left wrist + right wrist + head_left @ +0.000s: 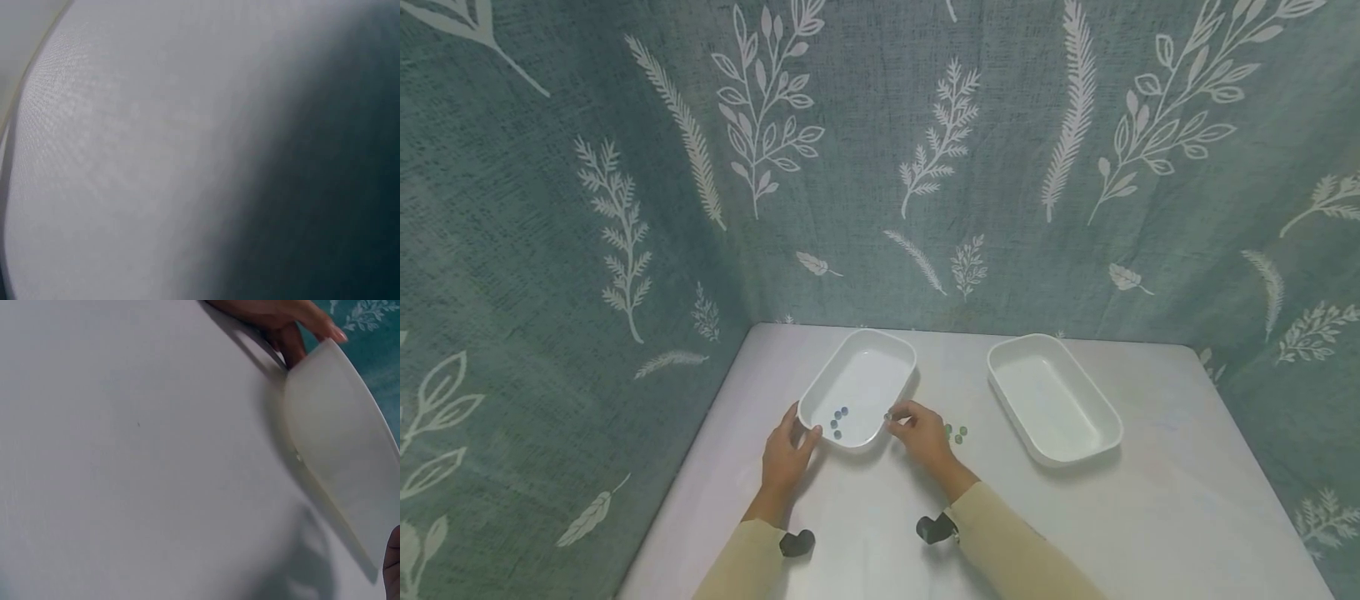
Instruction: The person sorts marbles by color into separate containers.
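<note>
A white rectangular dish [891, 350] stands at the left of the table, several blue marbles [838, 414] lying in its near end. My left hand [786, 457] grips its near left corner, thumb at the front rim and fingers along the left wall; the right wrist view shows this hand [275, 315] at the rim too. At the dish's near right side, my right hand [922, 433] pinches a small glassy marble [887, 417] between thumb and fingertips, level with the rim. Several green marbles [959, 435] lie on the table just right of this hand, partly hidden behind it.
A second white dish [1052, 400] stands to the right, angled, with nothing seen inside. Both rest on a white table [1180, 500]. Patterned green cloth [865, 167] hangs behind and along the left edge. The left wrist view is mostly blurred table surface.
</note>
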`<state>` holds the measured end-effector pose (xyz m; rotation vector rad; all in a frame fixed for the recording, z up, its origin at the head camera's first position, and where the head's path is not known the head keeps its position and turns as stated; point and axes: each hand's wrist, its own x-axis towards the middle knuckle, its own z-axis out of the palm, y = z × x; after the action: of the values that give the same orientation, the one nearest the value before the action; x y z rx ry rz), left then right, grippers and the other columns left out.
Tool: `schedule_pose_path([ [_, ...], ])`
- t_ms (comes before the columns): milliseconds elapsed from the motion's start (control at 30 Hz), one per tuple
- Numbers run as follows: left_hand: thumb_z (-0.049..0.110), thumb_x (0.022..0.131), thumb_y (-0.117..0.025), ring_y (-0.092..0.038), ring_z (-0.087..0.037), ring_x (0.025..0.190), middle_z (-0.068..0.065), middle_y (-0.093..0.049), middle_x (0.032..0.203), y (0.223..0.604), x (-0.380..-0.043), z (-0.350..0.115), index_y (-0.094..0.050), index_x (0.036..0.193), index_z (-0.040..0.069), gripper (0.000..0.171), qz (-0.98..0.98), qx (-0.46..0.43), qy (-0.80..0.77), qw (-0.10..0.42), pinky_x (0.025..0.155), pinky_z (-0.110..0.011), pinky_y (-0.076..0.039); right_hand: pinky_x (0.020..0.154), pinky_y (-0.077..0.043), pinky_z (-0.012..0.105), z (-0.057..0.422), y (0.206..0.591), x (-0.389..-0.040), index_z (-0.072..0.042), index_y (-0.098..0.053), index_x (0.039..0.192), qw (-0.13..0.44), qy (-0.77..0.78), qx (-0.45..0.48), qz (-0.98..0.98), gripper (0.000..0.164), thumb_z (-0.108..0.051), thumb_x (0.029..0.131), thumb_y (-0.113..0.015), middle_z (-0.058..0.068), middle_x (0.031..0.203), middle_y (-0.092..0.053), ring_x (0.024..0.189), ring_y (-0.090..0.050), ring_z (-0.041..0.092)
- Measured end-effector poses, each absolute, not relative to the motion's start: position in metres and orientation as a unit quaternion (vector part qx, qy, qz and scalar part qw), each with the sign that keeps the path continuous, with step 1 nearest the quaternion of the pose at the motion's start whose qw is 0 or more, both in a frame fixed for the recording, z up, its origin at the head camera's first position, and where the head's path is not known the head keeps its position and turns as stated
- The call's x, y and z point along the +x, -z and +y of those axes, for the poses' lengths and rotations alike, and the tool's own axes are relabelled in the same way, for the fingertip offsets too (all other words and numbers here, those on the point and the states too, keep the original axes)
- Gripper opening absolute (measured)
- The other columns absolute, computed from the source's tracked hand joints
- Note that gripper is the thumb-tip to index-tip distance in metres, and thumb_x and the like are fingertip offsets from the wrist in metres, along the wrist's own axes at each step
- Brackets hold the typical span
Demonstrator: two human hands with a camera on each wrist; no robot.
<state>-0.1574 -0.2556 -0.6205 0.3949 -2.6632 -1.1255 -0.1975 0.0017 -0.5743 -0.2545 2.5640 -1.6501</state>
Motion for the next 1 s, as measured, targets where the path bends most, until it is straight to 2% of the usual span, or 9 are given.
schedule_pose_path([
  [367,0.052,0.09,-0.062,-0.036,-0.036,0.137,-0.008,-0.042,0.15,0.618,-0.157,-0.254,-0.034,0.151,0.025,0.073,-0.907,0.143,0.383,0.103,0.109,-0.063,-0.023,0.059,-0.051,0.028,-0.01,0.574,-0.189,-0.021,-0.069,0.106,0.058,0.525,-0.087,0.845,0.019,-0.029,0.089,-0.069,-0.01,0.083,-0.061,0.07,-0.056,0.012],
  [800,0.054,0.089,-0.062,-0.035,-0.036,0.137,-0.009,-0.041,0.15,0.618,-0.157,-0.254,-0.033,0.152,0.025,0.074,-0.908,0.142,0.381,0.104,0.11,-0.062,-0.022,0.06,-0.051,0.027,-0.019,0.579,-0.186,-0.017,-0.07,0.105,0.056,0.529,-0.111,0.839,0.019,-0.025,0.088,-0.071,-0.007,0.084,-0.06,0.071,-0.056,0.012],
  [1000,0.053,0.089,-0.062,-0.034,-0.036,0.137,-0.009,-0.041,0.15,0.618,-0.157,-0.254,-0.034,0.152,0.024,0.074,-0.908,0.142,0.382,0.101,0.11,-0.062,-0.021,0.063,-0.05,0.026,-0.02,0.588,-0.188,-0.019,-0.07,0.103,0.055,0.524,-0.112,0.842,0.019,-0.028,0.087,-0.071,-0.009,0.082,-0.06,0.073,-0.055,0.011],
])
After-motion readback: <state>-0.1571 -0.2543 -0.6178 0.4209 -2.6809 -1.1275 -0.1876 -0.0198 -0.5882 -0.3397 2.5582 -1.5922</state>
